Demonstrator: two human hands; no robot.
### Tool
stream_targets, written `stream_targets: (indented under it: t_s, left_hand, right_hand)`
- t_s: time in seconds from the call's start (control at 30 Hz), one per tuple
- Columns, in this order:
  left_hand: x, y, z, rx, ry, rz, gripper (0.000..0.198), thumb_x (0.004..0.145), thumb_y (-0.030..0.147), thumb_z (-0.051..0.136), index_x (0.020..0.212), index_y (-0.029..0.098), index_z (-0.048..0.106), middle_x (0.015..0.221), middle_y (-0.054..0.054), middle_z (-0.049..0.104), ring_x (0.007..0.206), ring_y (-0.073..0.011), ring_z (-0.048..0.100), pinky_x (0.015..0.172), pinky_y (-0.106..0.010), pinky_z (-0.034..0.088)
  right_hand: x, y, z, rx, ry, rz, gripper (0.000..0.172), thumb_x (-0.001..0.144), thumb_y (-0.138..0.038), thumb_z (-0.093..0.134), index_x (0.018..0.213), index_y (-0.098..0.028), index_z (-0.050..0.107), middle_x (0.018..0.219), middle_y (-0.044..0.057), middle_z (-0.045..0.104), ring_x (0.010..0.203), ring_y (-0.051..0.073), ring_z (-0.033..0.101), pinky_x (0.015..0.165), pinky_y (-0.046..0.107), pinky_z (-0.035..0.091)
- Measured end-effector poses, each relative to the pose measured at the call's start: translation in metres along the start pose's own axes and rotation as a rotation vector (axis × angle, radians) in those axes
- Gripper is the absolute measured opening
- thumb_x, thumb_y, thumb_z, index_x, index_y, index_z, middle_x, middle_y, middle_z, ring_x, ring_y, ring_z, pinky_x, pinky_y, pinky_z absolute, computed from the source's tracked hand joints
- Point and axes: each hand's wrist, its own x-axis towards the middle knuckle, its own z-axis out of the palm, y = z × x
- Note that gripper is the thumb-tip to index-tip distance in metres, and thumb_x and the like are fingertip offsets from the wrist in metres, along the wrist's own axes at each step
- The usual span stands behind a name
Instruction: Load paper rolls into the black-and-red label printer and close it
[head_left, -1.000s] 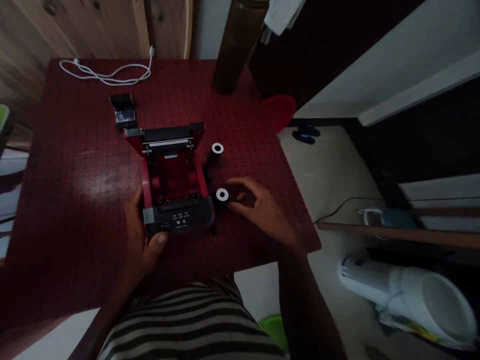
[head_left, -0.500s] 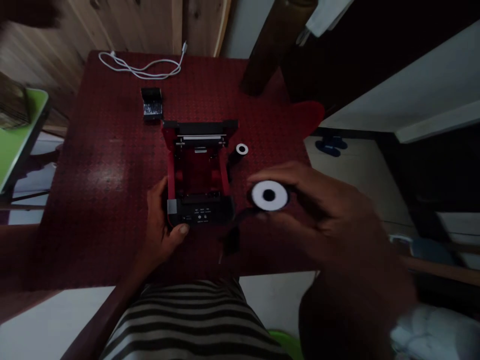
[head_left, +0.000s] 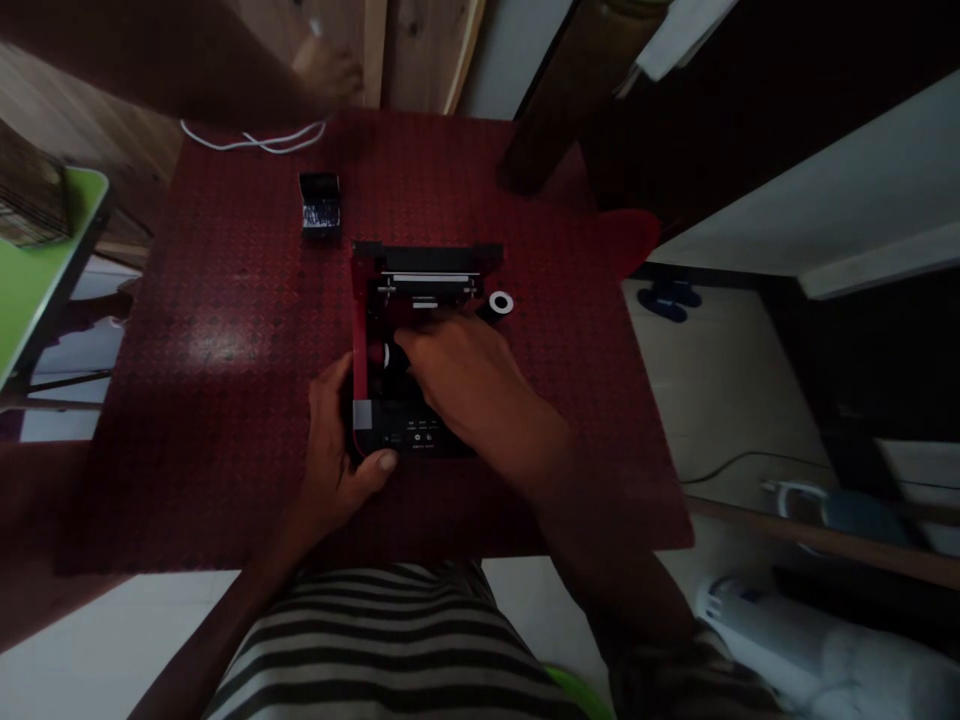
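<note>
A red and black thermal receipt printer (head_left: 420, 350) stands open on the red table (head_left: 225, 400), its lid folded back. My right hand (head_left: 457, 375) reaches into its compartment, shut on a black paper roll (head_left: 390, 356) whose white core barely shows by my fingers. My left hand (head_left: 337, 440) grips the printer's front left corner. A second paper roll (head_left: 499, 305) lies on the table just right of the printer, beyond my right hand. Near the back left sits a small black printer part (head_left: 320, 203).
A white cable (head_left: 255, 138) lies along the table's back edge, partly under another person's hand (head_left: 326, 72). A dark cylinder (head_left: 555, 110) stands at the back. A green surface (head_left: 45, 250) is at left, and the floor lies beyond the right edge.
My right hand has carried the roll from close to the camera down into the printer's compartment. Another person's hand has come in over the back of the table, covering part of the cable.
</note>
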Motion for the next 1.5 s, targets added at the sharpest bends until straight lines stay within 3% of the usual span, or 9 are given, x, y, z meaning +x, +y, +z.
stream_targets:
  t_s: [0.37,0.6,0.8,1.03,1.13,1.23,1.3,1.43,1.5]
  left_hand:
    - [0.000,-0.001,0.001,-0.033,0.034,-0.001,0.094,0.115,0.081,0.061,0.190,0.031,0.035,0.172,-0.019,0.055,0.154,-0.0428,0.059,0.131,-0.064,0.048]
    - [-0.002,0.000,0.000,-0.067,0.007,-0.033,0.093,0.116,0.078,0.061,0.191,0.031,0.034,0.177,-0.020,0.052,0.159,-0.0438,0.056,0.134,-0.065,0.047]
    - [0.000,0.005,-0.007,-0.192,0.029,-0.108,0.088,0.115,0.082,0.058,0.184,0.028,0.048,0.179,-0.018,0.057,0.163,-0.0437,0.058,0.136,-0.066,0.048]
    - [0.096,0.017,-0.024,-0.229,0.316,-0.185,0.061,0.111,0.083,0.071,0.156,0.042,0.076,0.166,-0.009,0.070,0.153,-0.0371,0.068,0.130,-0.062,0.053]
    - [0.142,0.020,-0.022,-0.294,0.305,-0.180,0.061,0.106,0.090,0.072,0.120,0.033,0.089,0.131,-0.010,0.081,0.127,-0.0331,0.075,0.116,-0.055,0.057]
    - [0.160,0.024,-0.016,-0.343,0.307,-0.192,0.067,0.110,0.084,0.073,0.085,0.023,0.080,0.089,-0.006,0.075,0.087,-0.0231,0.069,0.092,-0.044,0.058]
    - [0.156,0.027,-0.015,-0.368,0.311,-0.188,0.056,0.108,0.072,0.083,0.080,0.024,0.078,0.088,-0.005,0.076,0.091,-0.0225,0.070,0.092,-0.041,0.059]
    - [0.128,0.032,-0.023,-0.392,0.255,-0.225,0.018,0.105,0.042,0.089,0.108,0.024,0.089,0.124,-0.006,0.087,0.138,-0.0277,0.076,0.126,-0.046,0.057]
    - [0.108,0.033,-0.027,-0.392,0.184,-0.309,0.039,0.102,0.041,0.090,0.138,0.026,0.085,0.143,-0.007,0.085,0.142,-0.0307,0.077,0.127,-0.052,0.060]
  right_hand:
    - [0.010,0.013,0.023,0.151,0.081,0.002,0.039,0.111,0.001,0.061,0.128,-0.020,0.088,0.126,0.013,0.090,0.115,0.031,0.086,0.098,0.041,0.063]
    - [-0.010,0.033,0.016,0.427,0.123,-0.299,0.044,0.110,0.005,0.056,0.128,-0.019,0.087,0.128,0.009,0.090,0.118,0.026,0.082,0.108,0.040,0.062]
    - [-0.016,0.034,0.012,0.424,0.140,-0.392,0.031,0.110,0.003,0.064,0.106,-0.020,0.084,0.100,0.004,0.081,0.097,0.022,0.070,0.097,0.038,0.056]
    - [-0.034,0.028,0.026,0.331,0.421,-0.281,0.021,0.113,-0.004,0.071,0.103,-0.016,0.086,0.106,0.009,0.078,0.101,0.025,0.068,0.095,0.039,0.060]
    - [-0.046,0.020,0.037,0.266,0.539,-0.243,0.027,0.115,-0.002,0.067,0.104,-0.015,0.087,0.107,0.010,0.078,0.099,0.024,0.069,0.087,0.036,0.060]
    - [-0.055,0.011,0.045,0.224,0.633,-0.238,0.029,0.116,-0.002,0.065,0.102,-0.015,0.086,0.102,0.008,0.079,0.094,0.023,0.069,0.087,0.037,0.062]
    - [-0.060,0.007,0.049,0.188,0.668,-0.222,0.029,0.118,-0.004,0.063,0.104,-0.015,0.086,0.101,0.008,0.081,0.094,0.024,0.070,0.087,0.038,0.062]
    - [-0.071,0.000,0.052,0.113,0.717,-0.162,0.029,0.121,-0.007,0.062,0.112,-0.016,0.088,0.105,0.009,0.087,0.092,0.023,0.072,0.084,0.039,0.062]
    - [-0.076,-0.003,0.054,0.073,0.751,-0.145,0.030,0.120,-0.007,0.062,0.113,-0.018,0.089,0.108,0.009,0.089,0.091,0.022,0.073,0.082,0.039,0.062]
